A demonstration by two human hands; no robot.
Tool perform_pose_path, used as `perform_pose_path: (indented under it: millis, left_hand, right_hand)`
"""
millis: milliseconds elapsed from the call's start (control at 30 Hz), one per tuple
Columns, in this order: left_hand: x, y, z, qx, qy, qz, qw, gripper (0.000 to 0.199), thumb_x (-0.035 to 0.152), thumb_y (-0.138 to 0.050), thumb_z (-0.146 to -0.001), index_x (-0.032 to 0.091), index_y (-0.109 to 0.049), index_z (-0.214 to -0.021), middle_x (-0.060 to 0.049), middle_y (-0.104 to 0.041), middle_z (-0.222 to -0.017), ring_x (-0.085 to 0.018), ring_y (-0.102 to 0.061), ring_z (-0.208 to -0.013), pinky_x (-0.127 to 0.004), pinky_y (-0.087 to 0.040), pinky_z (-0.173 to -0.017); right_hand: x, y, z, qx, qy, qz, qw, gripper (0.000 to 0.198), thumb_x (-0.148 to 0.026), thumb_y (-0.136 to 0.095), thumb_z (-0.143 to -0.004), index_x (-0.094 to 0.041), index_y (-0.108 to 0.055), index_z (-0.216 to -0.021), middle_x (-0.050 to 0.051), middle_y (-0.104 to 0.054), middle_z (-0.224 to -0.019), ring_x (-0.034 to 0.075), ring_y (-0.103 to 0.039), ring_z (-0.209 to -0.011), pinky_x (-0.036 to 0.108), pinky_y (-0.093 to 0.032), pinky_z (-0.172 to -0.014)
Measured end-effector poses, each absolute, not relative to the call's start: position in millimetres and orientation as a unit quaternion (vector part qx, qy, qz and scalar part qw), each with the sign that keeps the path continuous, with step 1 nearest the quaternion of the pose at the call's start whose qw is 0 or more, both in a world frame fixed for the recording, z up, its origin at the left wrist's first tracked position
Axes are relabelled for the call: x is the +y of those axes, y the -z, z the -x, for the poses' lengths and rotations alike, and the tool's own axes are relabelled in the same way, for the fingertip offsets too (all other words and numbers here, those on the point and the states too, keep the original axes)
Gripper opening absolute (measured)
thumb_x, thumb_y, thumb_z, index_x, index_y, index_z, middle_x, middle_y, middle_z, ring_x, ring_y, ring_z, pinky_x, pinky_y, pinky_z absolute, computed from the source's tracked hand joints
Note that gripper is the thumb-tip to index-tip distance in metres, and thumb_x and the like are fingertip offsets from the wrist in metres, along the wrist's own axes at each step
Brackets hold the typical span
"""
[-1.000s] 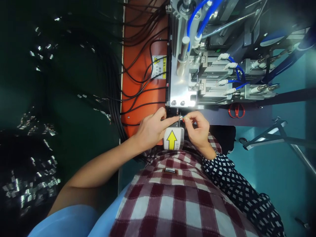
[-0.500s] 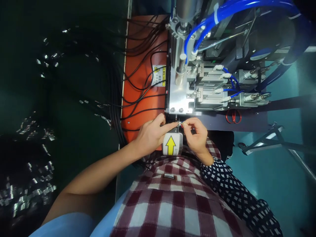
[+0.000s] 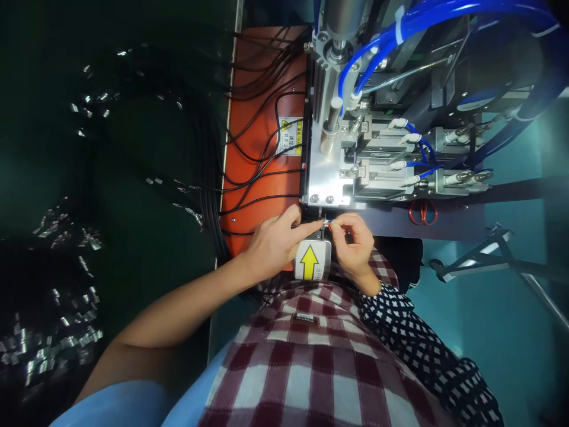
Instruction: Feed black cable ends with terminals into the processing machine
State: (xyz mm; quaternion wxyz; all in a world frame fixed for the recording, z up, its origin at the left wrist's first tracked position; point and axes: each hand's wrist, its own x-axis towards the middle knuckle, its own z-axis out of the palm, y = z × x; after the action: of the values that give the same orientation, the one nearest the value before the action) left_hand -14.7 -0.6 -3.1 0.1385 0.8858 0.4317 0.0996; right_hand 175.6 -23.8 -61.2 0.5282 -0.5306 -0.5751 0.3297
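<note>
My left hand (image 3: 276,242) reaches in from the left, index finger stretched toward a small shiny metal connector (image 3: 326,223) under the machine's front edge. Its other fingers are curled, and what they hold is hidden. On the right, my right hand (image 3: 355,242) pinches thin coloured wires (image 3: 329,226), red and blue bits showing, between thumb and index finger at the connector. The two fingertips nearly meet there. Just below them is a white plate with a yellow arrow (image 3: 310,261). The silver press machine (image 3: 329,178) stands right above my hands.
Black cables (image 3: 211,201) run across the orange-red surface (image 3: 249,172) to a dark table with several metal-tipped cable ends (image 3: 66,228). Blue air hoses (image 3: 427,15) arch over the machine. Red-handled scissors (image 3: 423,212) lie to the right, near a metal stand (image 3: 478,255).
The view has shifted a little, so the machine appears slightly farther right. Both hands keep nearly the same pose at the connector.
</note>
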Motion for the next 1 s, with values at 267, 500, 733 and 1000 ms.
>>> perform_pose_path:
  millis: [267,500,733,1000]
  left_hand:
    - [-0.7,4.1,14.5,0.430,-0.112,-0.886,0.132,0.035,0.026,-0.042,-0.099,0.028,-0.066,-0.124,-0.003,-0.049,-0.082,-0.014,-0.054,-0.071,-0.021,-0.047,-0.059]
    - [-0.6,4.1,14.2,0.428,-0.100,-0.889,0.129,0.035,0.026,-0.042,-0.099,0.028,-0.065,-0.125,-0.004,-0.050,-0.083,-0.014,-0.055,-0.073,-0.022,-0.049,-0.060]
    - [-0.7,4.8,14.1,0.425,-0.116,-0.889,0.125,0.035,0.024,-0.042,-0.098,0.027,-0.066,-0.123,-0.004,-0.052,-0.085,-0.014,-0.056,-0.073,-0.022,-0.049,-0.060]
    - [-0.8,4.3,14.9,0.430,-0.109,-0.887,0.132,0.034,0.024,-0.043,-0.098,0.027,-0.066,-0.124,-0.004,-0.051,-0.084,-0.014,-0.055,-0.073,-0.022,-0.048,-0.060]
  right_hand:
    - [-24.5,63.7,-172.6,-0.558,-0.343,0.537,0.532,0.009,-0.018,-0.058,-0.088,-0.021,-0.060,-0.080,0.003,-0.060,-0.079,0.016,-0.053,-0.070,0.032,-0.044,-0.061]
    - [-24.1,65.9,-172.5,-0.562,-0.335,0.528,0.542,0.009,-0.016,-0.058,-0.088,-0.020,-0.060,-0.080,0.002,-0.060,-0.078,0.015,-0.053,-0.069,0.031,-0.044,-0.061]
    - [-23.4,65.8,-174.0,-0.578,-0.311,0.529,0.538,0.010,-0.016,-0.058,-0.088,-0.020,-0.060,-0.079,0.002,-0.061,-0.077,0.015,-0.054,-0.068,0.030,-0.044,-0.060]
    - [-28.1,61.8,-169.4,-0.509,-0.372,0.570,0.527,0.007,-0.020,-0.060,-0.088,-0.019,-0.060,-0.082,0.000,-0.059,-0.074,0.012,-0.050,-0.062,0.028,-0.041,-0.057]
